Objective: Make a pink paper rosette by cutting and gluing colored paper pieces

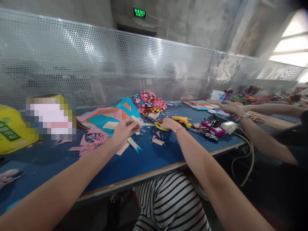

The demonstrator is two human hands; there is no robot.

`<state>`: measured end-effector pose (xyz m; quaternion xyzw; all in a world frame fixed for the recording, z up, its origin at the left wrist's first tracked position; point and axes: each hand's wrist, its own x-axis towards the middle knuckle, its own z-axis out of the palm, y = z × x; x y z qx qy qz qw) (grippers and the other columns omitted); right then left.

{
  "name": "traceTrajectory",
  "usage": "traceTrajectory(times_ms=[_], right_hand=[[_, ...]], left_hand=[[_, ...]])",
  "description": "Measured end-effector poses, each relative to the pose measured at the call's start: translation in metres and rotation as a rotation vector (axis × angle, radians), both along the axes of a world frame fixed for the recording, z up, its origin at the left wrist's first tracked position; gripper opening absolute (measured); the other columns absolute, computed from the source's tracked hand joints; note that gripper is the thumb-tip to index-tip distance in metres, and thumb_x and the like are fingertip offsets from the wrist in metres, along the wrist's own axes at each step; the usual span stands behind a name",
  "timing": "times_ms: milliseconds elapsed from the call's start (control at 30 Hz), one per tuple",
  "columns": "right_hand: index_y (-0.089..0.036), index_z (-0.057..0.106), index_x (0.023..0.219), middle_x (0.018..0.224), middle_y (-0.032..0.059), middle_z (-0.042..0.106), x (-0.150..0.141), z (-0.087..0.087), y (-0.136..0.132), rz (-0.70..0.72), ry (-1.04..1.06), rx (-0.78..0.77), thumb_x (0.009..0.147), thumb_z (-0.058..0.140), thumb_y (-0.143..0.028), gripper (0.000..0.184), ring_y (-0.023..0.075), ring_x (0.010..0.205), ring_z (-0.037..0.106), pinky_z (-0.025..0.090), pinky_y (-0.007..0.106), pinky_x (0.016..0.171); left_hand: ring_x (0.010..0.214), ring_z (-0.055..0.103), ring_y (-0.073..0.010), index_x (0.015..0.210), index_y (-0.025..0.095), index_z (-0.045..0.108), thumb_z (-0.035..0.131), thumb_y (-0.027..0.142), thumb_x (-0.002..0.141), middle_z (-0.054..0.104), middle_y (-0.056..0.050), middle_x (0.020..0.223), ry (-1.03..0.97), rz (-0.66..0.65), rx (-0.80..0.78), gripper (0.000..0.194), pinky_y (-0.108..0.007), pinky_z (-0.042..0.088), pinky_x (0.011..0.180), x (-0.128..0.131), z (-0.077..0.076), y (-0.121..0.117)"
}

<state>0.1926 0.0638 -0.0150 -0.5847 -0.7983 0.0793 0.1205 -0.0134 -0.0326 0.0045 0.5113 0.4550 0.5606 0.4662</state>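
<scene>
My left hand (pixel 125 131) pinches a small cream strip (pixel 136 120) between thumb and fingertips. In my right hand (pixel 169 123) are scissors with yellow handles (pixel 159 128). The blades point left toward the strip; whether they touch it I cannot tell. Below my left hand lies a blue-edged cream strip (pixel 134 145) with a notched end. A cream scrap (pixel 158 141) and small pink offcuts rest on the blue table (pixel 149 163) between my hands. Left of them spread blue, pink and orange sheets (pixel 103 120) and a heap of pink cuttings (pixel 92 141).
Behind my hands stand a pile of small coloured pieces (pixel 150 101) and a perforated metal screen (pixel 79 61). Right are a yellow tool (pixel 181 120), a purple object (pixel 216 130), a white power strip (pixel 228 127) and a co-worker's hand (pixel 232 108). Yellow bag (pixel 16 128) at left.
</scene>
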Motion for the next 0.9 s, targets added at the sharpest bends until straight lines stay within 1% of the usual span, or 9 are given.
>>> traceTrajectory(times_ms=[67,133,233,300,367,433,600,733,900], right_hand=[[-0.015,0.066,0.075,0.070,0.0144,0.066,-0.001,0.007,-0.003,-0.031,0.037,-0.062,0.074,0.056,-0.030,0.018,0.0251,0.067,0.063,0.044,0.030,0.059],[-0.016,0.064,0.080,0.076,0.0118,0.067,-0.004,0.015,-0.009,0.011,0.139,-0.056,0.076,0.056,-0.035,0.021,0.0234,0.070,0.062,0.044,0.030,0.062],[-0.017,0.059,0.091,0.089,0.0080,0.064,-0.012,0.024,-0.021,0.192,0.345,-0.007,0.079,0.052,-0.047,0.033,0.0195,0.078,0.059,0.043,0.028,0.069],[-0.017,0.055,0.095,0.093,0.0060,0.062,-0.017,0.025,-0.030,0.306,0.426,0.004,0.081,0.046,-0.051,0.038,0.0167,0.080,0.056,0.043,0.028,0.071],[-0.015,0.052,0.093,0.089,0.0050,0.059,-0.022,0.023,-0.039,0.341,0.412,0.003,0.081,0.046,-0.053,0.040,0.0153,0.077,0.053,0.042,0.027,0.068],[-0.014,0.049,0.090,0.087,0.0050,0.057,-0.026,0.021,-0.047,0.328,0.350,0.011,0.079,0.049,-0.053,0.040,0.0150,0.074,0.051,0.041,0.027,0.066],[-0.015,0.046,0.086,0.090,0.0071,0.055,-0.035,0.016,-0.057,0.333,0.279,0.083,0.077,0.052,-0.053,0.039,0.0166,0.077,0.051,0.040,0.028,0.066],[-0.013,0.047,0.095,0.096,0.0130,0.056,-0.038,0.016,-0.060,0.322,0.233,0.159,0.076,0.054,-0.052,0.044,0.0211,0.085,0.054,0.041,0.030,0.070],[-0.008,0.046,0.105,0.104,0.0184,0.054,-0.038,0.020,-0.064,0.296,0.199,0.249,0.076,0.056,-0.048,0.051,0.0245,0.095,0.054,0.041,0.033,0.078]], left_hand=[[0.071,0.064,-0.0149,0.062,0.017,0.049,0.068,0.030,0.061,0.063,-0.002,0.065,-0.049,0.011,0.004,0.023,-0.031,0.051,0.076,-0.003,0.001,0.002],[0.070,0.064,-0.0150,0.061,0.017,0.049,0.068,0.029,0.061,0.063,-0.001,0.063,-0.070,0.041,0.014,0.023,-0.032,0.052,0.077,-0.007,0.003,0.005],[0.066,0.063,-0.0142,0.061,0.017,0.050,0.069,0.029,0.060,0.061,0.000,0.060,-0.064,0.099,0.032,0.022,-0.032,0.052,0.075,-0.013,0.005,0.008],[0.063,0.062,-0.0134,0.062,0.016,0.052,0.069,0.028,0.059,0.060,0.000,0.059,-0.067,0.120,0.057,0.022,-0.031,0.052,0.073,-0.017,0.005,0.010],[0.060,0.061,-0.0125,0.061,0.016,0.052,0.071,0.028,0.057,0.060,0.001,0.057,-0.080,0.127,0.083,0.023,-0.030,0.052,0.071,-0.019,0.004,0.013],[0.058,0.060,-0.0117,0.059,0.016,0.052,0.071,0.029,0.055,0.059,0.001,0.055,-0.088,0.139,0.086,0.024,-0.028,0.051,0.068,-0.020,0.003,0.015],[0.056,0.059,-0.0114,0.058,0.015,0.054,0.073,0.030,0.050,0.059,0.000,0.052,-0.114,0.166,0.074,0.026,-0.025,0.049,0.062,-0.018,0.001,0.017],[0.057,0.059,-0.0124,0.059,0.015,0.055,0.074,0.030,0.050,0.059,0.001,0.053,-0.120,0.172,0.134,0.026,-0.028,0.050,0.064,-0.016,0.002,0.015],[0.060,0.059,-0.0123,0.060,0.015,0.056,0.074,0.033,0.050,0.060,0.001,0.057,-0.115,0.161,0.153,0.028,-0.029,0.050,0.068,-0.016,0.001,0.016]])
